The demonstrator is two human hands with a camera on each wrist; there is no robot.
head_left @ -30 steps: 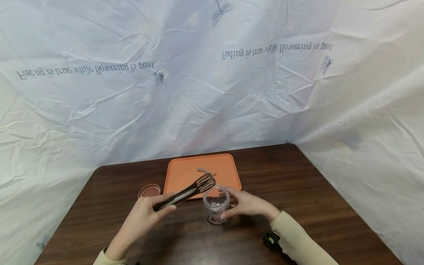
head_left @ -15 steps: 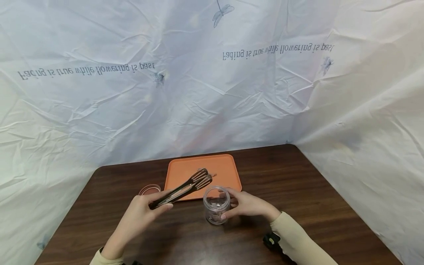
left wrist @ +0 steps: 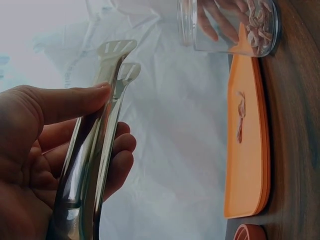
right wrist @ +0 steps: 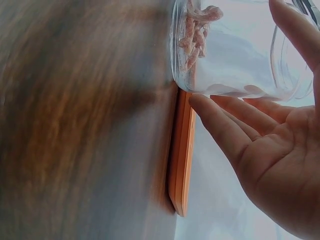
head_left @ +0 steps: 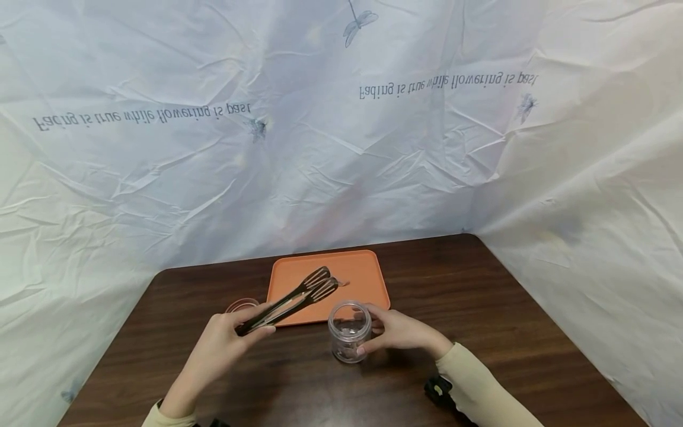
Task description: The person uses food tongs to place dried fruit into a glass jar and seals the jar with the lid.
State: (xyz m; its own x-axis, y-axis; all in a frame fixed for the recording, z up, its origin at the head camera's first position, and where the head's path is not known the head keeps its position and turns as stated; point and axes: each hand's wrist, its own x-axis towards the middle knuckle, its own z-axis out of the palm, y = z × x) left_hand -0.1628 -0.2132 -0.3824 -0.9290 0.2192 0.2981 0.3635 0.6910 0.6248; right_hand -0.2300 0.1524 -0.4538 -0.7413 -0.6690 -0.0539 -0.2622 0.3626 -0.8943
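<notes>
As wrist views show (head view barely), the jar (right wrist: 235,55) holds pinkish pieces (left wrist: 259,24).

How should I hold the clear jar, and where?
Probably hold the jar round its side, coming from the right, as the right hand does. It stands upright and is round, so a curled grip suits it and leaves the open top free.

Head camera looks down — close, sideways wrist views share the jar (right wrist: 232,50).
</notes>
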